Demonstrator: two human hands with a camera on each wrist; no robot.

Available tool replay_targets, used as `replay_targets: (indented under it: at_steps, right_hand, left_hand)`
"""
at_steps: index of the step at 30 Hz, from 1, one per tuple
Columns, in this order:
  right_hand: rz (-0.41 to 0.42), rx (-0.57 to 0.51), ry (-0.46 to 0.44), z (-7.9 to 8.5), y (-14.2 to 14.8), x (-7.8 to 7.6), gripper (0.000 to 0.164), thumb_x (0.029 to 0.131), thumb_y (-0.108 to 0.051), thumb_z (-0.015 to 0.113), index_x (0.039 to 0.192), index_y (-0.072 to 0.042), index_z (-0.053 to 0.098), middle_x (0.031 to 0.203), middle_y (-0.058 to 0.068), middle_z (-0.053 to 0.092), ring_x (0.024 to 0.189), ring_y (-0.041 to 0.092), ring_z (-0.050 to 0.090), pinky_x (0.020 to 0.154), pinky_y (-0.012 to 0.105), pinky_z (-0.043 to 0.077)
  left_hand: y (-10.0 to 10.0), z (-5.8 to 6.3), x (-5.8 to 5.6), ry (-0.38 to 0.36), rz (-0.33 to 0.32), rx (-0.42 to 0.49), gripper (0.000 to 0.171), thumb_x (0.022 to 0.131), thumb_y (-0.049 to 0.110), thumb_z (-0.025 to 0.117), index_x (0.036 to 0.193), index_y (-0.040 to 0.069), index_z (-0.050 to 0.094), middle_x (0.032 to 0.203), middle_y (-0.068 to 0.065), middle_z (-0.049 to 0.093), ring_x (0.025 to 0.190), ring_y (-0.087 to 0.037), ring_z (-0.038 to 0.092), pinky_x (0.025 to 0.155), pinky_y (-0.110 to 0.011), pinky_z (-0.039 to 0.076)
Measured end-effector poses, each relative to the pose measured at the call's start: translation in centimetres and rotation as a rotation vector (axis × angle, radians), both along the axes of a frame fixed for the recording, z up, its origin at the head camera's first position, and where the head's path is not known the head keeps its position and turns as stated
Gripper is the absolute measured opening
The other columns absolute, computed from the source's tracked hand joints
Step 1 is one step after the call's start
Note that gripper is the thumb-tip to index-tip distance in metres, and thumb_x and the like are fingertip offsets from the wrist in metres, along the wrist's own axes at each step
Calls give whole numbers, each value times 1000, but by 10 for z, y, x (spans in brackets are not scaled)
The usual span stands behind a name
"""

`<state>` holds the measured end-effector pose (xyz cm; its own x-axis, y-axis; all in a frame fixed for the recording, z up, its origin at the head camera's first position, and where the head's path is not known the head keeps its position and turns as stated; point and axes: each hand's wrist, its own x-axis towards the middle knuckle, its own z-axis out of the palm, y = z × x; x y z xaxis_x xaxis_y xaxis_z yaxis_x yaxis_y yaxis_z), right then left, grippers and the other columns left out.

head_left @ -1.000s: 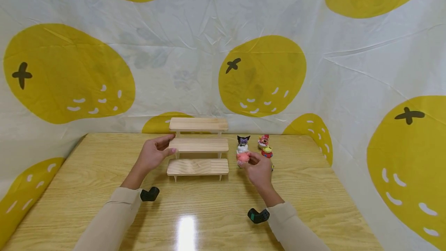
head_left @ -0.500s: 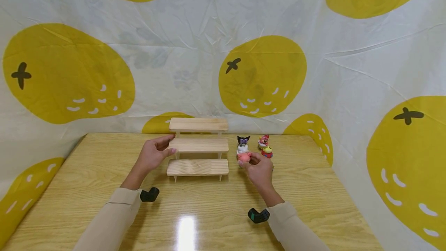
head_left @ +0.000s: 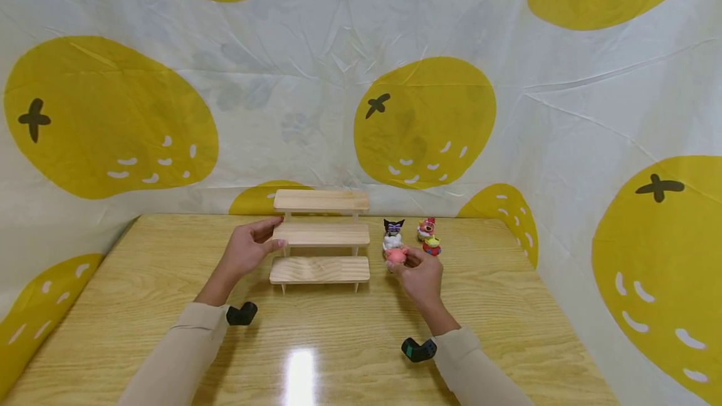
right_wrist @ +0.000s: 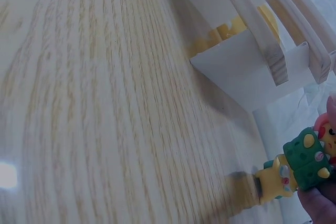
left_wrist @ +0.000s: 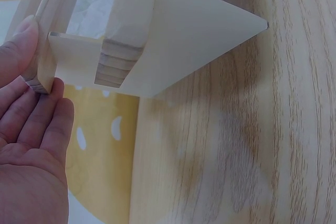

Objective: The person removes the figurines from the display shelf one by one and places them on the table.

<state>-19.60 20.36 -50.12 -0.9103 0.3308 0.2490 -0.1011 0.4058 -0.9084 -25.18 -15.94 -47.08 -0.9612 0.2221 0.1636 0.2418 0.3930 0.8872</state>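
Note:
My left hand grips the left end of the middle plank of a three-tier wooden display stand. In the left wrist view the thumb lies on top of the plank and the fingers are below it. My right hand pinches a small figurine with a pink top, to the right of the stand. From the right wrist, green and yellow figurine parts show beside the fingertips, with pink and red at the frame edge. Right behind it stand a white figurine and a black-eared one.
Farther right are a red figurine and a red-and-blue one with a yellow-green top. The wooden table ends at a hanging cloth printed with yellow fruit, at the back and sides. Each wrist wears a black camera.
The pink-topped figurine and the right hand have shifted very slightly right. A yellow-and-blue bit seen beside that hand one second ago is now hidden. The left hand stays on the stand.

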Motion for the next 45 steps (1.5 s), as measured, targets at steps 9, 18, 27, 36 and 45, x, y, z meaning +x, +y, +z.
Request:
replay_targets:
  at_steps: [9,18,27,36,45]
  right_hand:
    - [-18,7,-12,-2,0,1,32,79,-3,89,107,7,78,107,26,78,98,35,77,79,28,66]
    - [-12,-22,-18,-4,1,2,31,76,-3,92,103,5,79,102,23,78,94,30,77,71,8,54]
    - [-21,-31,-34,-4,1,4,35,75,-4,92,106,6,78,103,25,78,95,33,77,69,7,53]
    - [-34,-45,-43,-8,1,2,35,75,-2,92,106,5,78,104,24,78,99,33,78,70,9,55]
    - [-47,-23,-49,-8,1,3,36,75,-5,92,107,6,78,104,24,78,99,33,78,75,19,62]
  left_hand:
    - [1,0,-1,6,-2,-3,59,99,19,74,152,4,53,156,-16,54,145,-37,52,116,-48,48]
    - [0,-1,2,7,-1,10,57,98,17,74,151,6,55,155,-16,54,145,-37,52,117,-48,47]
    - [0,-1,2,6,1,29,57,98,15,75,150,4,56,155,-18,55,145,-38,51,117,-48,47]
    - [0,-1,1,8,1,27,57,98,15,74,151,3,55,155,-19,54,145,-38,51,116,-47,47]
    - [0,-1,0,14,3,29,57,98,15,75,150,3,56,154,-19,55,145,-38,52,117,-46,47]
